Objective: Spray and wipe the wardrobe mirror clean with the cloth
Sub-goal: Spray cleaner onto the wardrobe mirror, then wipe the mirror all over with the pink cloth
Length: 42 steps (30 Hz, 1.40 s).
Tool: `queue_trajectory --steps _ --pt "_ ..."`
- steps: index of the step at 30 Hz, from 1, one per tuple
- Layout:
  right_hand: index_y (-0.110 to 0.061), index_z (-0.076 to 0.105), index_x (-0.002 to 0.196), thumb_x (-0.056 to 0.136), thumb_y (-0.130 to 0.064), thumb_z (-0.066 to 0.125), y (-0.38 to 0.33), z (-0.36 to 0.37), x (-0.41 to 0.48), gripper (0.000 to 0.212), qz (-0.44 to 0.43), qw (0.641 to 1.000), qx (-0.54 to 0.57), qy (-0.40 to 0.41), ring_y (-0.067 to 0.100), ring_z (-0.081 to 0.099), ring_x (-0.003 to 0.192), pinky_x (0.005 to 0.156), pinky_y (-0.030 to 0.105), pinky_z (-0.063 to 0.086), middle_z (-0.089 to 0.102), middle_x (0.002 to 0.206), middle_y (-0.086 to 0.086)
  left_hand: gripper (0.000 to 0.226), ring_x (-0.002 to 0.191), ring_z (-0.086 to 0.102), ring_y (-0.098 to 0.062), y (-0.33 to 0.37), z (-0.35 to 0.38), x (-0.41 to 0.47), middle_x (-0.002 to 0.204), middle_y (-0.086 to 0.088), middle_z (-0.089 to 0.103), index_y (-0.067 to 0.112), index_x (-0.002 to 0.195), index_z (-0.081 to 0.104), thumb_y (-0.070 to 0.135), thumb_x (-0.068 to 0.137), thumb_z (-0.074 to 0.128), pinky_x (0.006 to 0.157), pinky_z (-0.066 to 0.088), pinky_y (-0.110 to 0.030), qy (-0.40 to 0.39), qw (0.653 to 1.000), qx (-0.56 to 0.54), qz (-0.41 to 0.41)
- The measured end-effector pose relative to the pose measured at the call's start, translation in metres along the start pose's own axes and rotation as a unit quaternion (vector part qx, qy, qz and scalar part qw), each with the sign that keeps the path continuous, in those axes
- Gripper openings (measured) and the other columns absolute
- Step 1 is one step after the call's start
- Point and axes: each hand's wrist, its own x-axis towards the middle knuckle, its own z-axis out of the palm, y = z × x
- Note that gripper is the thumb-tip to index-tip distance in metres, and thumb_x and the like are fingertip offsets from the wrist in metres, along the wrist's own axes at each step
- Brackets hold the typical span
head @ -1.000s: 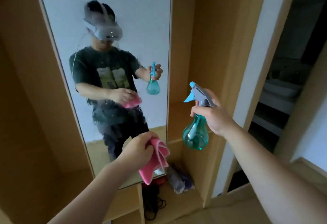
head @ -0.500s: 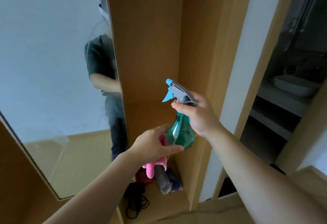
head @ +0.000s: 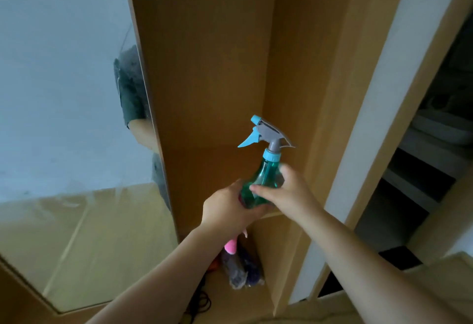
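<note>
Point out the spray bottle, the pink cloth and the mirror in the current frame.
spray bottle [head: 264, 174]: head view, on its teal body below the collar.
pink cloth [head: 231, 246]: head view, on its visible hanging end.
mirror [head: 64, 93]: head view, on the glass, upper left.

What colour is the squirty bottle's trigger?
Light blue trigger, on a grey spray head; head view.

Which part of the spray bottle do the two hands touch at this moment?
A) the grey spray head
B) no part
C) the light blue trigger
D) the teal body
D: the left hand and the right hand both hold the teal body of the spray bottle, below its free grey head.
</note>
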Motion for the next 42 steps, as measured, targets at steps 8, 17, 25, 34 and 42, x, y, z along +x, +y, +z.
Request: queue_trajectory --steps 8,17,25,34,42 --pt "-0.023 0.061 0.107 0.077 -0.03 0.08 0.033 0.012 0.082 0.036 -0.043 0.997 0.012 -0.068 0.008 0.061 0.098 0.081 0.022 0.05 0.065 0.105 -0.01 0.039 0.071 0.057 -0.006 -0.031 0.02 0.046 0.082 0.011 0.062 0.031 0.097 0.057 0.06 0.074 0.068 0.058 0.044 -0.021 -0.074 0.991 -0.011 -0.11" --pt "-0.019 0.058 0.115 0.079 -0.026 0.076 0.102 0.048 0.187 0.041 -0.019 0.991 -0.011 -0.132 0.016 0.061 0.105 0.091 0.037 0.05 0.063 0.111 -0.004 0.02 0.079 0.064 -0.005 -0.049 0.037 0.049 0.089 0.009 0.066 0.025 0.102 0.061 0.029 0.082 0.065 0.065 0.056 -0.02 -0.045 0.976 -0.012 -0.211" --pt "-0.015 0.057 0.122 0.081 -0.021 0.076 0.143 0.086 0.233 0.045 0.006 0.987 -0.002 -0.159 0.026 0.061 0.112 0.092 0.039 0.049 0.065 0.12 0.006 0.02 0.087 0.062 -0.007 -0.051 0.055 0.055 0.1 0.012 0.064 0.028 0.109 0.062 0.028 0.09 0.055 0.079 0.056 -0.029 0.019 0.969 0.048 -0.241" --pt "-0.011 0.057 0.122 0.083 -0.02 0.074 0.165 0.096 0.241 0.043 0.001 0.985 -0.001 -0.174 0.027 0.059 0.115 0.086 0.03 0.044 0.064 0.12 0.008 0.02 0.084 0.058 -0.006 -0.046 0.06 0.061 0.096 0.015 0.063 0.03 0.107 0.064 0.024 0.093 0.052 0.077 0.055 -0.028 0.069 0.967 0.053 -0.24" --pt "-0.008 0.056 0.123 0.082 -0.017 0.075 0.169 0.105 0.242 0.046 0.001 0.986 0.017 -0.168 0.027 0.057 0.119 0.09 0.03 0.043 0.063 0.123 0.01 0.02 0.082 0.059 -0.006 -0.048 0.059 0.065 0.095 0.015 0.062 0.03 0.11 0.064 0.025 0.094 0.051 0.076 0.056 -0.029 0.079 0.965 0.036 -0.247"
